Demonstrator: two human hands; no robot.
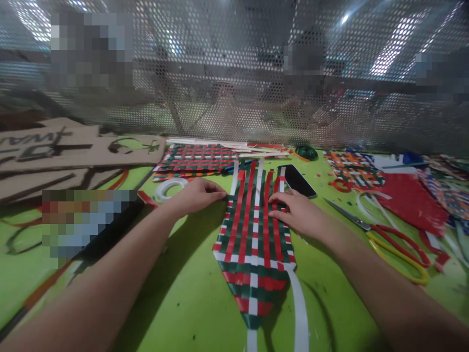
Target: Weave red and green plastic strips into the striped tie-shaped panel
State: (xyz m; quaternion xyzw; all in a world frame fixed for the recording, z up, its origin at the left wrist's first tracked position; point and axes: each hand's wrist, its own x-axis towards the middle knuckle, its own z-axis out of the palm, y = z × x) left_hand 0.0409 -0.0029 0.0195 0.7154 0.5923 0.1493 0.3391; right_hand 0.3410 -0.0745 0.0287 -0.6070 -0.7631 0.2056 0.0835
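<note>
A woven piece of red, green and white plastic strips (252,234) lies lengthwise before me, its near end drawn to a point and its far strip ends loose. At its left edge, my left hand (200,195) pinches with thumb and forefinger. My right hand (298,210) grips the opposite edge, thumb and forefinger over the red and green strips; its other fingers are mostly hidden. A long white strip (300,313) trails from the lower right corner towards me. Just beyond my right hand, a dark phone (298,181) rests on the green table (176,303).
Scissors with red and yellow handles (399,244) lie at the right, near a red sheet (414,203) and an orange woven piece (353,168). A white strip roll (170,188) and cut cardboard (73,146) are at the left. Behind stands a perforated metal screen (234,112).
</note>
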